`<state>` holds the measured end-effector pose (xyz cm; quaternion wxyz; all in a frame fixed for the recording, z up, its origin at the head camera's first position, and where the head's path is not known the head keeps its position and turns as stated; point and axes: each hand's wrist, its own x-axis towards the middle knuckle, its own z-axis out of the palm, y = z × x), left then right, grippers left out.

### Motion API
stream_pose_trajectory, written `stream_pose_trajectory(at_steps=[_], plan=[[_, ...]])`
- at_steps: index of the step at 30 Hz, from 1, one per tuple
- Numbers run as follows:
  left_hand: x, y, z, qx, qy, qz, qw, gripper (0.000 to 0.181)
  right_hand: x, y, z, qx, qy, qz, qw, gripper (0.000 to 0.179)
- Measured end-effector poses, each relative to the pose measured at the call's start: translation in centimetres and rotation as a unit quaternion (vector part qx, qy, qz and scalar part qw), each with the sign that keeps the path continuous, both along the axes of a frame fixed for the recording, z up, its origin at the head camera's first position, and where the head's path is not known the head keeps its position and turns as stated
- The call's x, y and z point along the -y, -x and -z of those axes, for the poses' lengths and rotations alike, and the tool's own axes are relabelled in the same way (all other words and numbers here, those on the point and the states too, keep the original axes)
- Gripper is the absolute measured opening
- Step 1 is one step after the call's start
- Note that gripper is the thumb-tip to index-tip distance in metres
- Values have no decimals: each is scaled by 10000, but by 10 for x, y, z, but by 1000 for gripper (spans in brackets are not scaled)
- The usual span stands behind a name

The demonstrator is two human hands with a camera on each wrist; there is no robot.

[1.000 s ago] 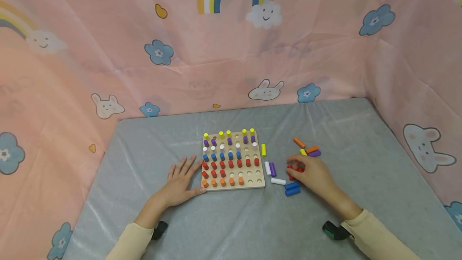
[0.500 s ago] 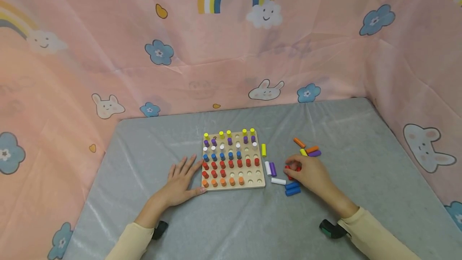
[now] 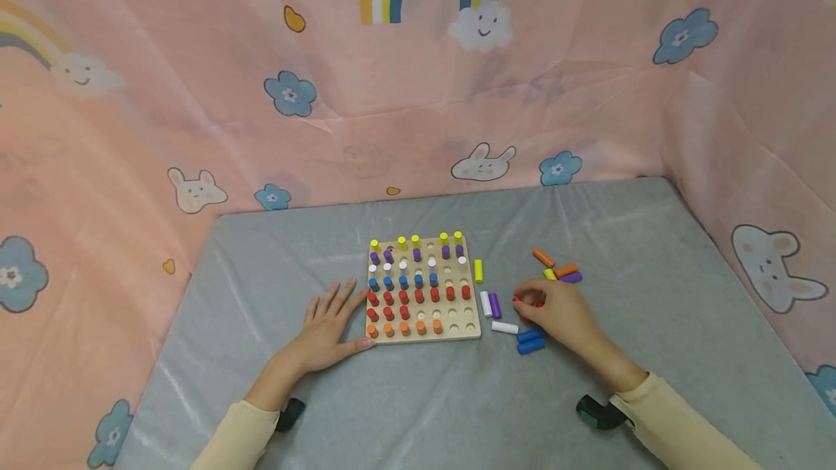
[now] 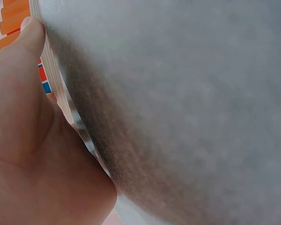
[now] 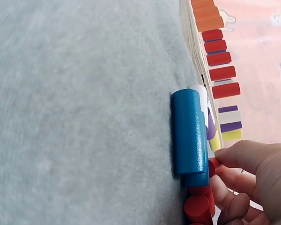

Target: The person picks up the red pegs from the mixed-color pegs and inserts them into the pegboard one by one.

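A wooden peg board (image 3: 424,340) stands in the middle of the table, with rows of yellow, purple, white, blue, red and orange pegs upright in its holes. My left hand (image 3: 326,336) lies with fingers spread at the board's left side, its thumb at the near left corner. Right of the board, my right hand (image 3: 564,310) pinches a red peg (image 5: 214,166) between thumb and index finger. More red pegs (image 5: 196,208) lie under that hand, partly hidden in the head view. Two blue pegs (image 3: 530,346) lie side by side just nearer.
Between board and right hand lie a yellow peg (image 3: 479,270), a purple peg (image 3: 495,305) and two white pegs (image 3: 505,327). Beyond the right hand are two orange pegs (image 3: 543,257), a purple peg (image 3: 571,277) and a yellow one. A pink printed cloth (image 3: 366,107) hangs behind the grey table (image 3: 261,260).
My right hand has shifted slightly left with the red peg in its fingertips. The left hand and the pegs on the board stay as they were.
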<state>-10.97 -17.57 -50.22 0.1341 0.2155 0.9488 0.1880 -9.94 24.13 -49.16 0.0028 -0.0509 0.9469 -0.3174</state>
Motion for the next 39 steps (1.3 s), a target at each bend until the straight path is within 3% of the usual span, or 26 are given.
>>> stream_pose_trajectory(at_steps=[6,20,31,39], plan=[[2,1,8,-141,-205,31,9997,91,1,1,-3,30,224,53,9997,15],[-2,0,-2,56,90,-38,9999,91,15,6,-10,-281,633,-95,9976,19],[-3,-2,-4,-101,-47,-10,9999,90,27,9,-12,-382,926,-281,9946,15],[-2,-2,-3,23,-33,-29,10000,90,40,12,-17,-485,965,-508,9928,15]])
